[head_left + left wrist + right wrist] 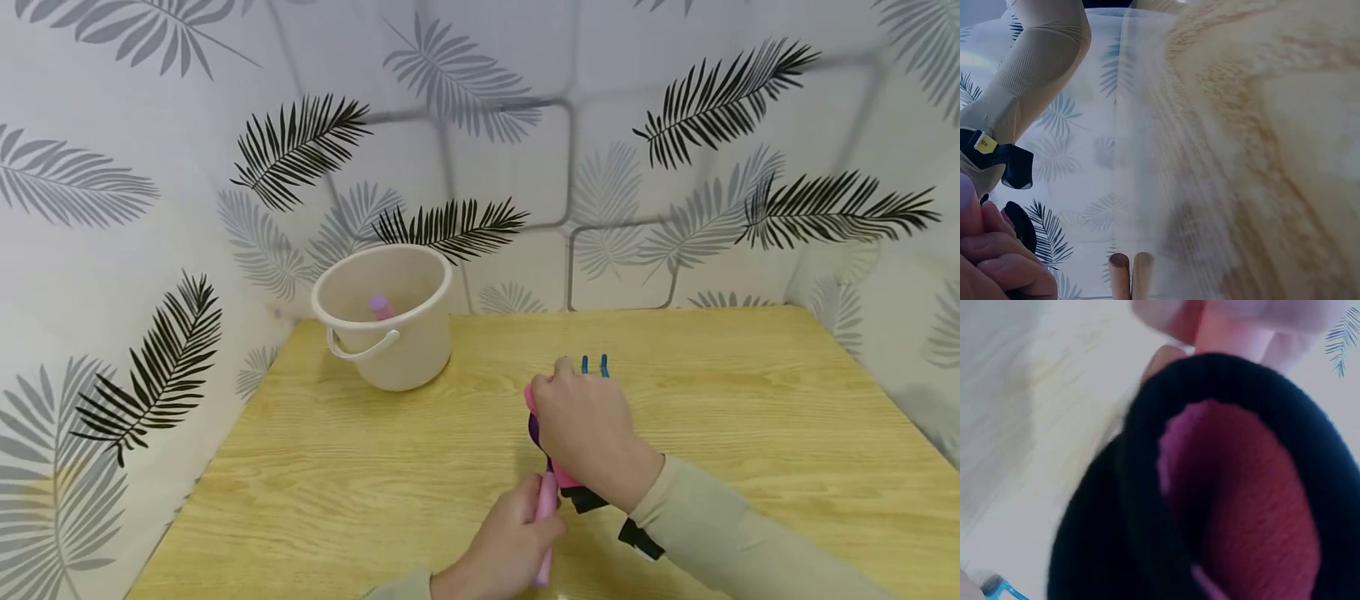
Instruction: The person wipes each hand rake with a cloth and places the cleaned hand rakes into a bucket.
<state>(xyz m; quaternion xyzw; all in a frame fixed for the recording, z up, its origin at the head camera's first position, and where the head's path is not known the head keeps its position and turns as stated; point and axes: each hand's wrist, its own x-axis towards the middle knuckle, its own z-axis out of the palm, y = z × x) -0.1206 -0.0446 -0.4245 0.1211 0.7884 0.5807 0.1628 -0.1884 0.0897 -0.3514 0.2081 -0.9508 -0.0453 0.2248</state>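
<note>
My left hand [513,533] grips a pink handle [546,525], its fingers curled round it. A dark purple part [534,429] shows above this handle, mostly covered by my right hand. My right hand [588,417] holds a pink cloth item [564,477] with a black cuff [585,498], perhaps a glove. In the right wrist view, its black rim [1222,369] gapes round a pink fleecy lining [1260,506], close to the left hand's fingers [1297,315]. Two blue prongs [594,365] stick out beyond the right hand; what they belong to is hidden.
A cream bucket [408,354] with its handle hanging down stands at the back left of the wooden table [360,475]. Inside leans a pink stick-like thing [381,307] with a lilac end. A leaf-patterned covering [510,175] rises behind the table.
</note>
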